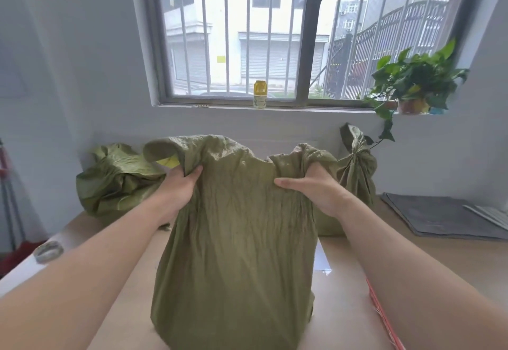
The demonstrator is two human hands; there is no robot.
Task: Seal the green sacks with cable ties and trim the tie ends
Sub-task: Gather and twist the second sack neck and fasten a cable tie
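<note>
A crumpled green sack (pixel 239 239) stands upright on the table in front of me, its mouth ungathered and flopping over at the top. My left hand (pixel 178 187) grips the sack's upper left edge. My right hand (pixel 313 187) grips a bunch of fabric at the upper right, thumb pointing left across the front. Behind on the left lies another loose green sack (pixel 118 179). At the back right stands a green sack (pixel 357 165) with its neck cinched tight. No cable tie or cutter shows.
The wooden table (pixel 346 289) carries a grey mat (pixel 437 217) at the right, a clear plastic sheet (pixel 323 259) beside the sack and a tape roll (pixel 49 250) at the left edge. A potted plant (pixel 412 85) and yellow bottle (pixel 260 94) sit on the windowsill.
</note>
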